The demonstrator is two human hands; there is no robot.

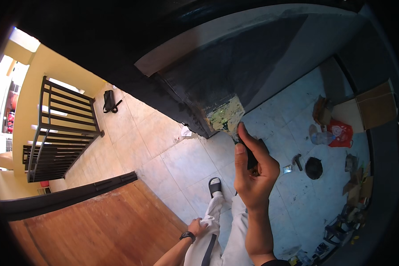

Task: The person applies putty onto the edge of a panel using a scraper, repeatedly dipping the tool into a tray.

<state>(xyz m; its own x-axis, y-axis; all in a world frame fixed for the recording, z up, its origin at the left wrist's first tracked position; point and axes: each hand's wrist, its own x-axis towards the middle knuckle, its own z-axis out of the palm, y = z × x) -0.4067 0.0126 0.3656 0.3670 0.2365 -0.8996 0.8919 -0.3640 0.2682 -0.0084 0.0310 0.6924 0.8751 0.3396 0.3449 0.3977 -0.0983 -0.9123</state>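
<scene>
My right hand (257,169) grips the dark handle of a putty knife (225,114), thumb and a finger pressing near the base of the blade. Its wide blade is smeared with pale, yellowish residue and lies at the lower corner of a dark grey wall (216,69). Whether the blade touches the wall I cannot tell for sure. Below, my left hand (197,227), with a black watch on the wrist, rests on my light trouser leg (202,246) and holds nothing.
A brown wooden door (103,229) stands at lower left. On the tiled floor (186,163) are a hammer (297,162), a round black container (314,168), a plastic bottle (322,138) and a red bag (340,133). A black bag (109,101) lies near a metal railing (68,119).
</scene>
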